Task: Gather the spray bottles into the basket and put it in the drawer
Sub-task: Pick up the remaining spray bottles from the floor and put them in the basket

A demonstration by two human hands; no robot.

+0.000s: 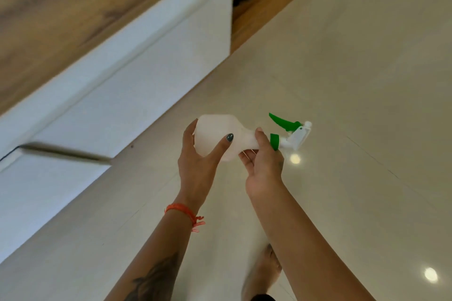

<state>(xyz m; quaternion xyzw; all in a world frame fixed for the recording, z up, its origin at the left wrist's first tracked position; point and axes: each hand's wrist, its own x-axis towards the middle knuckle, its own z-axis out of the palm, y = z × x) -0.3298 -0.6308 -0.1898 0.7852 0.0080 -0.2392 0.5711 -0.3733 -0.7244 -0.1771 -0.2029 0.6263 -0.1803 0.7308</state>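
Nearest the camera, a bare foot (pixel 263 273) is seen on the pale tiled floor (pixel 354 80), blurred. Above it, a white spray bottle (pixel 220 137) with a green trigger is held on its side in mid-air: its wide base is cupped by the left hand (pixel 198 154), fingers curled round it, and its neck is gripped by the right hand (pixel 264 161). An orange wristband (pixel 183 212) is worn on the left wrist. Further off, white drawer fronts (pixel 137 73) under a wooden worktop (pixel 61 7) are visible.
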